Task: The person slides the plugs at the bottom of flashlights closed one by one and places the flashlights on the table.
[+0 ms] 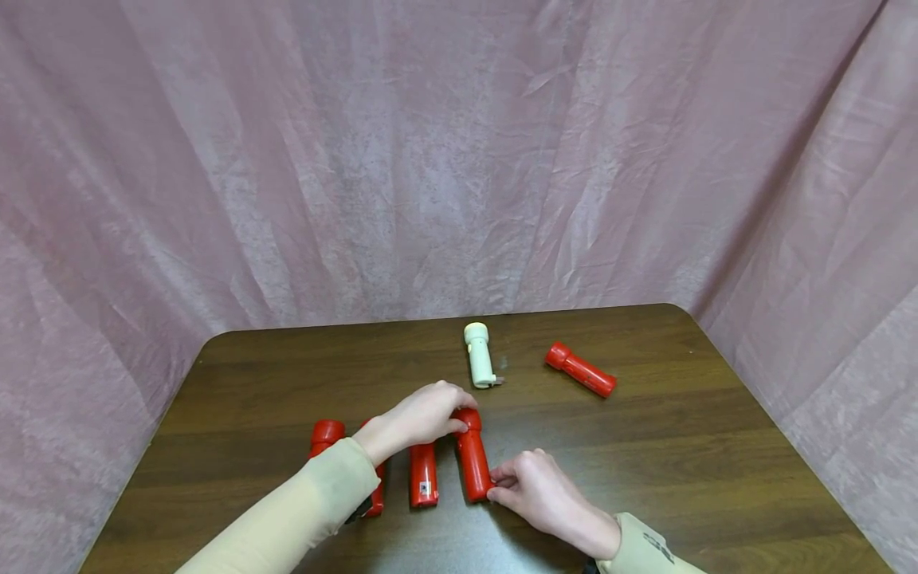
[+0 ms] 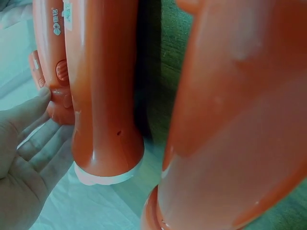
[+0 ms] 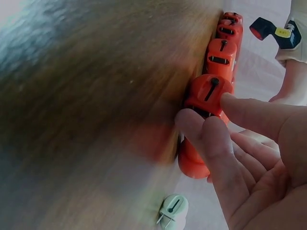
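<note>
In the head view, several red flashlights lie side by side on the wooden table. The rightmost red flashlight (image 1: pixel 473 462) of this row is between both hands. My left hand (image 1: pixel 430 410) holds its head end, thumb on the near side and fingers over the far side. At its tail end, my right hand (image 1: pixel 538 490) pinches with thumb and fingers. The right wrist view shows the right hand (image 3: pixel 259 167) at the tail of that flashlight (image 3: pixel 208 91). Up close in the left wrist view, the left thumb lies along a flashlight (image 2: pixel 57 96) beside a neighbouring one (image 2: pixel 105 86).
Beyond the hands lies a pale green flashlight (image 1: pixel 480 355), with a small tab sticking out at its tail. Another red flashlight (image 1: pixel 581 370) lies slanted to its right. Pink curtains (image 1: pixel 459 159) hang behind and beside the wooden table (image 1: pixel 681 446).
</note>
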### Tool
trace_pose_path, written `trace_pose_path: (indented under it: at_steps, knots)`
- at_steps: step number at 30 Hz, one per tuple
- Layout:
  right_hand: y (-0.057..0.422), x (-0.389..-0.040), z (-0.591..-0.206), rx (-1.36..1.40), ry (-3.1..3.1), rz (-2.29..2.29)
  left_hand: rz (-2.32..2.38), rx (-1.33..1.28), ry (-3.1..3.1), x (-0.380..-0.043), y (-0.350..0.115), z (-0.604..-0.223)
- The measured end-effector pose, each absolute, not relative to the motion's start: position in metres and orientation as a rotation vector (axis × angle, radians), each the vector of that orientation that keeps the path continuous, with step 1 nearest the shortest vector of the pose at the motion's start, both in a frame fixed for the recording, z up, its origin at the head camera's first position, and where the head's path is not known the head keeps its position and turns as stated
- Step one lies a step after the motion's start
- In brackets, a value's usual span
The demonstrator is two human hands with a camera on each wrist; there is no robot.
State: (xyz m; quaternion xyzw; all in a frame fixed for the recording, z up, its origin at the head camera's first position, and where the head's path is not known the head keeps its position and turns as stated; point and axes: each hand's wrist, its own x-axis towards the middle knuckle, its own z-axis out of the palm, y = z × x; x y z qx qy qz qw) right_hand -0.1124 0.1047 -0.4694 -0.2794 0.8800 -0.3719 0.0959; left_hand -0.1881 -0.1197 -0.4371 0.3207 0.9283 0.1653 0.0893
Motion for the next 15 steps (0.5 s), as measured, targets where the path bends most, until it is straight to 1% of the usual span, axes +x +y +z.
trace_pose_path:
  at_steps: [15]
  knots:
    - [0.0956, -0.1117, -0.4686, -0.841, 2.623, -1.086, 0.543, 0.927, 2.776, -0.1885, -0.1269, -0.4419]
